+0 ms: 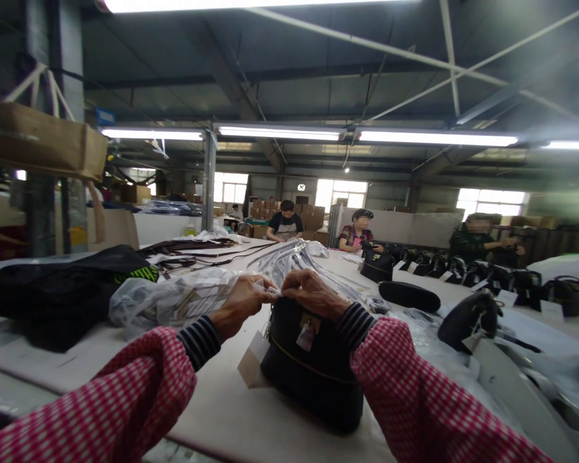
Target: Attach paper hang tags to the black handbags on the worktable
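A black handbag (313, 379) stands upright on the table in front of me, its gold clasp half covered by a small wrapped tag (306, 335). Over the bag's top left corner, my left hand (248, 297) pinches a small piece of thin white material (270, 290). Fingers curled, my right hand (313, 292) meets it there at the top edge of the bag; what those fingertips grip is hidden. A white card (253, 363) hangs at the bag's left side.
Left of me lie a black cloth bag (67, 289), clear plastic wrapping (149, 302) and dark straps (197, 247). To the right are a black oval piece (409, 296), another black bag (470, 315) and a row of bags (477, 273). Several people sit beyond the table.
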`<act>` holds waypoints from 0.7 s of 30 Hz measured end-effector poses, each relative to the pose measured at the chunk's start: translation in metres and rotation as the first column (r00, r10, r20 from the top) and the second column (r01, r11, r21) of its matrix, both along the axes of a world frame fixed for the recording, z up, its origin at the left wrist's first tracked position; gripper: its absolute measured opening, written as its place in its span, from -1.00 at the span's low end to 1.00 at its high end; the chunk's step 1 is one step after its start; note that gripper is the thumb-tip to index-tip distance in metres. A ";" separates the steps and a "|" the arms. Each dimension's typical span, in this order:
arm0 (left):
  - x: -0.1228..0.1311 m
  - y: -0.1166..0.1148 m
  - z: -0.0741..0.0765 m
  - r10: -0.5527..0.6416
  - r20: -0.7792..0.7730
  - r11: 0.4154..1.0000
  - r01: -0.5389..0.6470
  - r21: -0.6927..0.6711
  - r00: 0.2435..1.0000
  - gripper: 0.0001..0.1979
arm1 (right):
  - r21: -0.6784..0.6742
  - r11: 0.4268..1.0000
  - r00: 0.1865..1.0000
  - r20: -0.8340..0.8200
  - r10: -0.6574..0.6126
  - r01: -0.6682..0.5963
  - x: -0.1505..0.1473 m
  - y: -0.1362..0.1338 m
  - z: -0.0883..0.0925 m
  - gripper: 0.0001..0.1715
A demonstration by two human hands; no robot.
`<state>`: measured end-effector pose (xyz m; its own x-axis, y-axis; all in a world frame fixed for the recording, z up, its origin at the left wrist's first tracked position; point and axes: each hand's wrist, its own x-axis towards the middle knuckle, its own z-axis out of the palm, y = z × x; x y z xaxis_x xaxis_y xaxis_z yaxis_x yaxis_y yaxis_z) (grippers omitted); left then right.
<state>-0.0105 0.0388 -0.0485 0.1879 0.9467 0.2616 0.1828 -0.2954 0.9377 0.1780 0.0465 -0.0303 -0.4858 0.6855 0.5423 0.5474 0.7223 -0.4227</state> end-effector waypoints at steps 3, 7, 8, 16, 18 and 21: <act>-0.001 0.003 -0.001 -0.015 0.054 0.998 0.018 -0.053 0.998 -0.64 | -0.007 1.000 1.000 -0.013 -0.017 0.016 -0.001 -0.001 0.000 -0.84; -0.001 0.007 -0.001 -0.030 0.099 0.995 0.038 -0.087 0.995 -0.75 | -0.011 1.000 1.000 -0.022 -0.009 0.009 -0.001 0.000 0.000 -0.81; -0.001 0.007 -0.001 -0.030 0.106 0.995 0.039 -0.092 0.994 -0.77 | -0.012 1.000 1.000 -0.022 -0.003 0.003 -0.001 0.000 -0.001 -0.82; 0.004 0.008 0.003 -0.011 0.098 0.997 0.018 -0.079 0.995 -0.84 | -0.034 0.999 0.999 -0.020 0.030 -0.031 0.000 0.003 -0.001 -0.92; 0.005 0.009 0.004 -0.005 0.075 0.997 0.010 -0.072 0.997 -0.83 | -0.048 0.998 0.999 -0.017 0.043 -0.043 0.000 0.005 0.000 -0.94; 0.004 0.009 0.007 -0.002 0.032 0.999 0.004 -0.054 0.999 -0.83 | -0.061 0.997 0.998 -0.015 0.054 -0.055 0.000 0.009 0.001 -0.95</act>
